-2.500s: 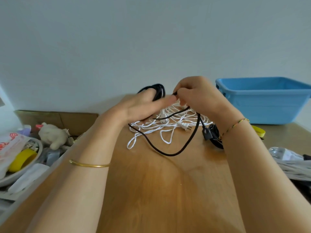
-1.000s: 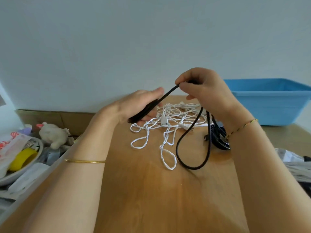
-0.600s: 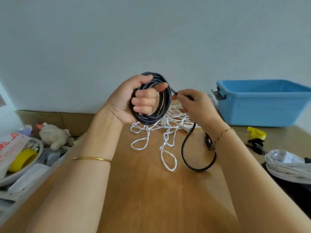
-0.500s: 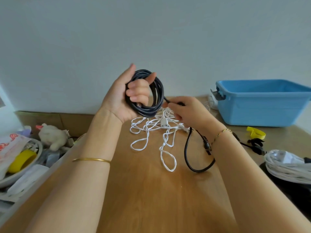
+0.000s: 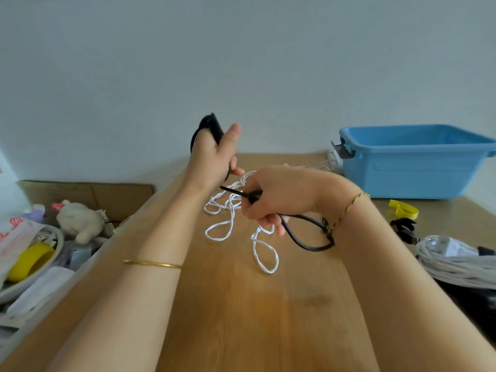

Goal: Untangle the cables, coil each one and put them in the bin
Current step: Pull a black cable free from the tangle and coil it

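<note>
- Head view, the step in hand: your left hand [image 5: 214, 159] is raised over the far half of the table [image 5: 255, 318]. Its fingers are curled round a coil of the black cable [image 5: 212, 127]. The hand seems to hide most of the turns, so I cannot count them.
- Your right hand [image 5: 279, 196] sits lower and just nearer you, clenched round the same cable's free length. That length runs taut between the hands, then drops in a loop to the wood under your right wrist.
- To coil well, let the cable slide through the right fist. Lay each turn the same size as those in the left, with a slight twist so it lies flat.
- The white cable [image 5: 264, 257] lies in loose loops on the table beneath both hands. Lift the black tail clear so it drags none of them along.
- The blue bin [image 5: 413, 170] stands open at the far right, well apart from your hands. Its contents are out of sight.
- Surface and room: the table is bare wood against a plain pale wall [image 5: 241, 63]. A white cord bundle [image 5: 456, 264] and a yellow strap [image 5: 404, 209] lie at the right edge. Left of the table and lower are a cardboard box [image 5: 88, 194], a plush toy [image 5: 79, 220] and a yellow roll [image 5: 29, 260].
</note>
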`<action>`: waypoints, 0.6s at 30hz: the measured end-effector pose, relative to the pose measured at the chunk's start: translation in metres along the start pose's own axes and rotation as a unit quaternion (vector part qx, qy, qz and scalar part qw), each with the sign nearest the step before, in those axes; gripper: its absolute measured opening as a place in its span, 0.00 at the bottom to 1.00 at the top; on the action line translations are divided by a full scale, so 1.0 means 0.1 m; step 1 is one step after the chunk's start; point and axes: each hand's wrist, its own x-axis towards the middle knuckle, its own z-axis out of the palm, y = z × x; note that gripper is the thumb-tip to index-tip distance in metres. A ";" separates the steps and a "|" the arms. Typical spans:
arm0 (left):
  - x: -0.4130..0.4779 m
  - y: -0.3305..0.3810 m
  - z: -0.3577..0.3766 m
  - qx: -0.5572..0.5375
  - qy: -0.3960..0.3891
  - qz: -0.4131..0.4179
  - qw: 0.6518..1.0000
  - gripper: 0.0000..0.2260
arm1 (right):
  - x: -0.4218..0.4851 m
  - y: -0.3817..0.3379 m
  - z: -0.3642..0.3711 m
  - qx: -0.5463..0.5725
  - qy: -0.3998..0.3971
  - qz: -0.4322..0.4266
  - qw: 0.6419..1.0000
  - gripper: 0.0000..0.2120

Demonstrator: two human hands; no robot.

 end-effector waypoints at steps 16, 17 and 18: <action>-0.13 0.23 -0.21 -0.045 -0.372 -0.245 0.894 0.31 | 0.07 0.21 -0.14 -0.205 0.404 0.064 0.889 0.07; -0.13 0.25 -0.23 -0.044 -0.400 -0.249 0.881 0.28 | 0.09 0.24 -0.12 -0.197 0.398 0.064 0.894 0.07; -0.14 0.26 -0.24 -0.048 -0.418 -0.256 0.870 0.23 | 0.11 0.26 -0.09 -0.188 0.391 0.061 0.899 0.08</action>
